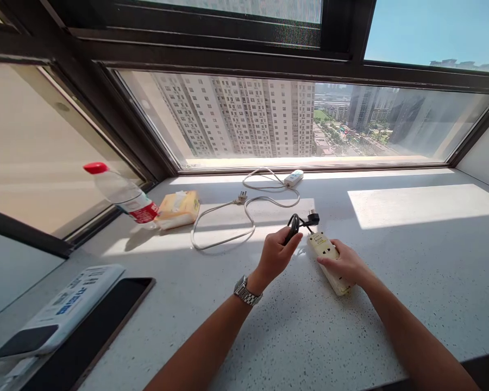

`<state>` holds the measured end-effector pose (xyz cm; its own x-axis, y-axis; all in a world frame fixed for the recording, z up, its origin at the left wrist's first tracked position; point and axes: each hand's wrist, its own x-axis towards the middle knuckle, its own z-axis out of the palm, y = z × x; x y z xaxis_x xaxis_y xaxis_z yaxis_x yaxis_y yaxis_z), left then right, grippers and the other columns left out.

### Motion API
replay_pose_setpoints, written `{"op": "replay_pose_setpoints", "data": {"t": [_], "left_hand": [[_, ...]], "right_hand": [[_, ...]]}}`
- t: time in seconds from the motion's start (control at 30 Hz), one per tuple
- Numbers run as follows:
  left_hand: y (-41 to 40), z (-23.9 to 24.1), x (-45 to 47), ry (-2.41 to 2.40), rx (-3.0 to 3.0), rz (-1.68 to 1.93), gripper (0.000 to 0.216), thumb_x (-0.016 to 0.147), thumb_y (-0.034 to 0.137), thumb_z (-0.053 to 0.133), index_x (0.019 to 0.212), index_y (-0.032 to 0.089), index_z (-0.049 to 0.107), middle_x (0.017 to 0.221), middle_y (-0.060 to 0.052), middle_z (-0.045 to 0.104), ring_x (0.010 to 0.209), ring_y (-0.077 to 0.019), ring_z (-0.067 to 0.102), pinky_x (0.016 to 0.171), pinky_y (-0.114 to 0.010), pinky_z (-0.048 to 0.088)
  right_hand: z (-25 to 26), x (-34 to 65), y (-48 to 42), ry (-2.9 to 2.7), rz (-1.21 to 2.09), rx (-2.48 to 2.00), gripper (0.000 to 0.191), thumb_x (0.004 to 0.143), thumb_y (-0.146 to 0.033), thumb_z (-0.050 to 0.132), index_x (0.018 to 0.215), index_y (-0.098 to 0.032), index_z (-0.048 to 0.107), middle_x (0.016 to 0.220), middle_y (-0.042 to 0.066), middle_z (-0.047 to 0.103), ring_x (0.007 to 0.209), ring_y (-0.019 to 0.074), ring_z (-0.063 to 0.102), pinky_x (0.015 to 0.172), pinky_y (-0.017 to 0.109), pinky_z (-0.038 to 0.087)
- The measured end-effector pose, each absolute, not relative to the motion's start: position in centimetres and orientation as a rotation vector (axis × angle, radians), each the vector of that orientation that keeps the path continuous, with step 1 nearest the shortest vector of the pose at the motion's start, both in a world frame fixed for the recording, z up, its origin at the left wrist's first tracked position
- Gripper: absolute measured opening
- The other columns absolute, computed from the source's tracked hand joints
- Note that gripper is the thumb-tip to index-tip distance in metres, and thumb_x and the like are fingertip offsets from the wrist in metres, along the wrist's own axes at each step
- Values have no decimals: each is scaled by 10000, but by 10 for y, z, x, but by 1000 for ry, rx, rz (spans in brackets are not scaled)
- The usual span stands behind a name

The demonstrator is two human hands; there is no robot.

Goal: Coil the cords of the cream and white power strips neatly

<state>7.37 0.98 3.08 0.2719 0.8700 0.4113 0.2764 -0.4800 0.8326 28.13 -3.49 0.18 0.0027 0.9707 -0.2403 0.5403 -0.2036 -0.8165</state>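
Observation:
A coiled black power cord [294, 221] is bunched in my left hand [277, 251], whose fingers are wrapped round it. Its black plug [313, 218] sticks out to the right, prongs up. My right hand [344, 263] grips a cream-coloured power strip [318, 242] by its middle, thumb on top and fingers along the far side. The cord runs from the strip's far end towards my left hand. Part of the strip's near half is hidden under the right hand. A metal watch [246, 291] is on my left wrist.
Beyond my hands lies a white power strip [294, 177] with its pale cord [228, 239] looped over the white speckled counter [212, 304]. Left are a red-capped bottle [124, 193], a yellow tissue pack [179, 209], a white box-like device [71, 298] and a dark tablet [106, 320]. A window borders the back.

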Motion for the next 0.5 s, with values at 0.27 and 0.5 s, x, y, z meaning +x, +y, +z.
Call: {"op": "replay_pose_setpoints", "data": {"t": [0.27, 0.5], "left_hand": [[-11, -4, 102, 1082, 2738, 873, 268, 952, 309, 469, 733, 177, 550, 663, -34, 598, 679, -189, 561, 762, -352, 435], [-29, -4, 113, 943, 2735, 790, 398, 855, 345, 635, 1200, 155, 577, 1200, -148, 607, 1190, -315, 509, 1050, -523, 382]], "right_hand": [[-3, 269, -31, -830, 1798, -1266, 623, 878, -740, 339, 903, -174, 599, 823, 52, 662, 581, 119, 605, 572, 244, 496], [-4, 254, -39, -1059, 1424, -1180, 588, 668, -600, 747, 1083, -201, 626, 1091, 52, 691, 974, 212, 643, 855, 303, 507]]}}
